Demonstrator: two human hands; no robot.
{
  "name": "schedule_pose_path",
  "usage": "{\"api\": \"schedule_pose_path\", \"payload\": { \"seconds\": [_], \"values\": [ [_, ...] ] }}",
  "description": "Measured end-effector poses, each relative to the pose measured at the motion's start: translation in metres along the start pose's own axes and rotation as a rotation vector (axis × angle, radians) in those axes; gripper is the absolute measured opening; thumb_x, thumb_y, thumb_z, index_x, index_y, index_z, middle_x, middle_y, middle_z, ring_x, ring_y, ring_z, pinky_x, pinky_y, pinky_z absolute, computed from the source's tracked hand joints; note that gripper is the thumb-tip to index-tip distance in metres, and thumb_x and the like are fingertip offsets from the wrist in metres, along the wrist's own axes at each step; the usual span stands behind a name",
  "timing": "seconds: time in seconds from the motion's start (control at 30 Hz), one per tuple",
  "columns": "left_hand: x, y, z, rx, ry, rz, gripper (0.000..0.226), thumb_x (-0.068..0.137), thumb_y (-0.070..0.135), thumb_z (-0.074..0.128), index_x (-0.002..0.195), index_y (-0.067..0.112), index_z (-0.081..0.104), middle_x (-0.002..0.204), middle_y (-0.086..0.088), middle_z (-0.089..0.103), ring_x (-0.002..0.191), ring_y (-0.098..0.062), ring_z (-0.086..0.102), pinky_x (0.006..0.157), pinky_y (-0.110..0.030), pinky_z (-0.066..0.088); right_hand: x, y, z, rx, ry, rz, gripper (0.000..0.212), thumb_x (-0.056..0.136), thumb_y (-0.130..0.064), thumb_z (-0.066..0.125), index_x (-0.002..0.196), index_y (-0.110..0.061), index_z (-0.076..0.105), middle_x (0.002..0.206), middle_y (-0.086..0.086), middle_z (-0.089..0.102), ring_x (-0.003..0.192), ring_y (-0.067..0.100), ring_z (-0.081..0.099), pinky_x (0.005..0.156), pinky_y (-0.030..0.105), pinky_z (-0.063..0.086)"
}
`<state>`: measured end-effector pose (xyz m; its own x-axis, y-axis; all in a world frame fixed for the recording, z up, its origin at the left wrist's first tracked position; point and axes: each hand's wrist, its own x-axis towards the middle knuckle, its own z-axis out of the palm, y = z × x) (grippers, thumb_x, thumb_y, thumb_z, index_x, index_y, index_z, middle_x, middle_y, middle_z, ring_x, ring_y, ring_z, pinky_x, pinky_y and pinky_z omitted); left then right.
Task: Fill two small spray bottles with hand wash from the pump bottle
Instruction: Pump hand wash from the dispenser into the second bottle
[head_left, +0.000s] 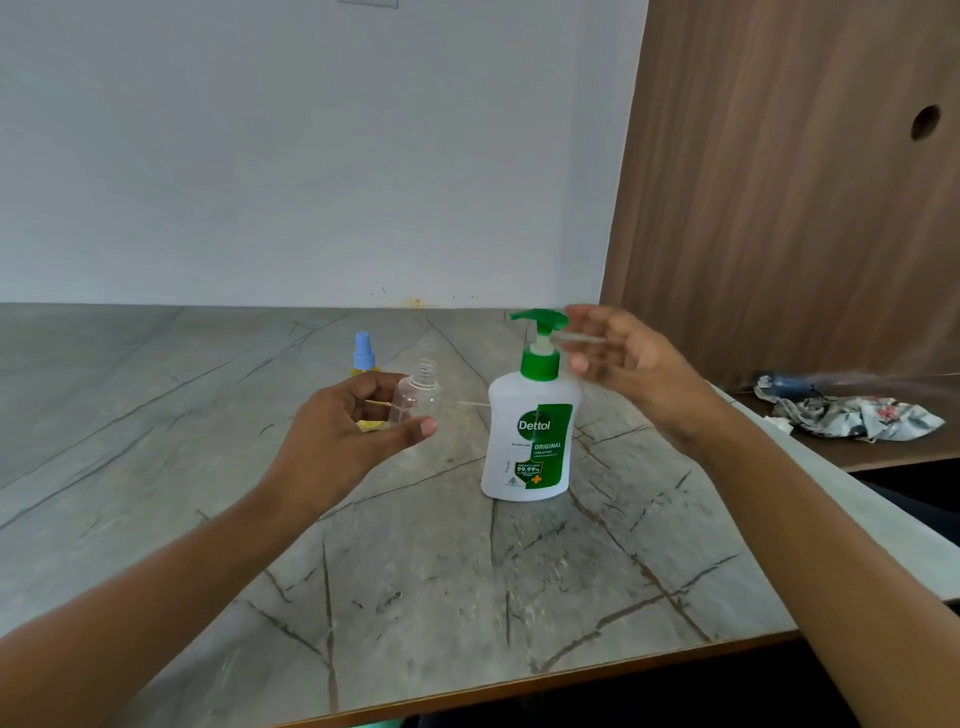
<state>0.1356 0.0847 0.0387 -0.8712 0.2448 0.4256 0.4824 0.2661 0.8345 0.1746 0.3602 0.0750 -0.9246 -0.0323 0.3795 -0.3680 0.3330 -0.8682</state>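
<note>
Grey veined stone surface (415, 571) carries the white, green-topped pump bottle (527, 441); left of it the left hand (340, 441) grips a clear, threaded-neck spray bottle (420, 396), while the right hand (639, 369), blurred beside the pump head, shows no determinable grip.

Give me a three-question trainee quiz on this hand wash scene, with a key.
1. True or false: the clear small bottle held in the left hand has its cap on.
2. What colour is the pump head of the pump bottle? A) blue B) green C) red
3. Fill in: the spray bottle standing on the table behind the left hand has a ____ cap.
Key: 1 false; 2 B; 3 blue.
</note>
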Motion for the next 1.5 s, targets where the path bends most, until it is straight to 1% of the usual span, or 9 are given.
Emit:
{"api": "schedule_pose_path", "payload": {
  "seconds": [0.1,0.2,0.3,0.47,0.77,1.0,1.17,1.3,1.5],
  "values": [
    [0.005,0.010,0.007,0.069,0.012,0.041,0.038,0.067,0.038,0.077,0.103,0.031,0.066,0.094,0.012,0.068,0.088,-0.003,0.063,0.070,-0.012,0.049,-0.001,-0.015,0.008,-0.136,0.220,-0.232,0.034,0.089,-0.030,0.056,0.123,-0.028,0.053,0.126,-0.014,0.055,0.116,-0.001,0.052,0.096,0.020,0.045],
    [0.009,0.022,0.014,0.095,0.042,0.105,0.041,0.067,0.040,0.077,0.106,0.031,0.065,0.095,0.013,0.066,0.088,-0.002,0.062,0.071,-0.019,0.054,0.003,-0.025,0.015,-0.423,0.258,-0.443,0.027,0.094,-0.024,0.053,0.121,-0.024,0.058,0.122,-0.016,0.056,0.116,-0.006,0.049,0.095,0.010,0.039],
    [0.017,0.030,0.019,0.120,0.069,0.135,0.044,0.067,0.037,0.079,0.108,0.029,0.065,0.096,0.013,0.065,0.086,0.002,0.059,0.069,-0.017,0.052,0.006,-0.029,0.021,-0.646,0.299,-0.570,0.025,0.091,-0.020,0.055,0.111,-0.011,0.067,0.112,-0.005,0.065,0.104,-0.002,0.054,0.091,0.006,0.038],
    [0.023,0.037,0.028,0.124,0.058,0.169,0.042,0.067,0.033,0.080,0.106,0.027,0.065,0.096,0.012,0.063,0.087,0.004,0.057,0.061,-0.006,0.045,0.001,-0.025,0.034,-0.742,0.362,-0.594,0.024,0.088,-0.015,0.055,0.106,-0.007,0.069,0.105,0.004,0.069,0.095,0.007,0.058,0.080,0.019,0.047],
    [0.030,0.042,0.030,0.196,0.076,0.226,0.048,0.065,0.039,0.079,0.109,0.027,0.065,0.095,0.014,0.061,0.086,0.001,0.057,0.065,-0.008,0.046,0.003,-0.026,0.034,-0.771,0.333,-0.596,0.027,0.082,-0.006,0.052,0.104,-0.006,0.069,0.103,0.006,0.069,0.092,0.019,0.063,0.075,0.025,0.051],
    [0.032,0.045,0.035,0.222,0.088,0.242,0.047,0.065,0.041,0.078,0.108,0.028,0.065,0.094,0.015,0.060,0.085,0.000,0.057,0.066,-0.010,0.047,0.002,-0.016,0.038,-0.757,0.393,-0.573,0.032,0.082,-0.005,0.051,0.110,-0.006,0.067,0.108,0.007,0.066,0.098,0.019,0.060,0.078,0.023,0.048],
    [0.027,0.046,0.036,0.246,0.125,0.277,0.045,0.065,0.040,0.079,0.106,0.031,0.064,0.093,0.017,0.059,0.085,-0.002,0.057,0.070,-0.013,0.048,0.000,-0.012,0.045,-0.715,0.421,-0.566,0.041,0.084,-0.019,0.038,0.112,-0.006,0.066,0.109,0.007,0.065,0.097,0.017,0.060,0.077,0.022,0.049],
    [0.023,0.045,0.033,0.289,0.175,0.332,0.045,0.065,0.046,0.080,0.105,0.034,0.064,0.092,0.020,0.060,0.085,-0.002,0.058,0.072,-0.012,0.047,-0.002,-0.015,0.048,-0.703,0.429,-0.605,0.037,0.084,-0.014,0.041,0.111,-0.006,0.066,0.107,0.005,0.066,0.096,0.016,0.060,0.075,0.024,0.052],
    [0.020,0.045,0.031,0.272,0.210,0.373,0.043,0.063,0.056,0.070,0.102,0.039,0.061,0.090,0.020,0.060,0.084,-0.002,0.059,0.068,-0.008,0.047,0.000,-0.022,0.050,-0.677,0.428,-0.607,0.028,0.085,-0.007,0.051,0.108,-0.006,0.068,0.105,0.004,0.067,0.095,0.016,0.062,0.075,0.029,0.054]
  ]
}}
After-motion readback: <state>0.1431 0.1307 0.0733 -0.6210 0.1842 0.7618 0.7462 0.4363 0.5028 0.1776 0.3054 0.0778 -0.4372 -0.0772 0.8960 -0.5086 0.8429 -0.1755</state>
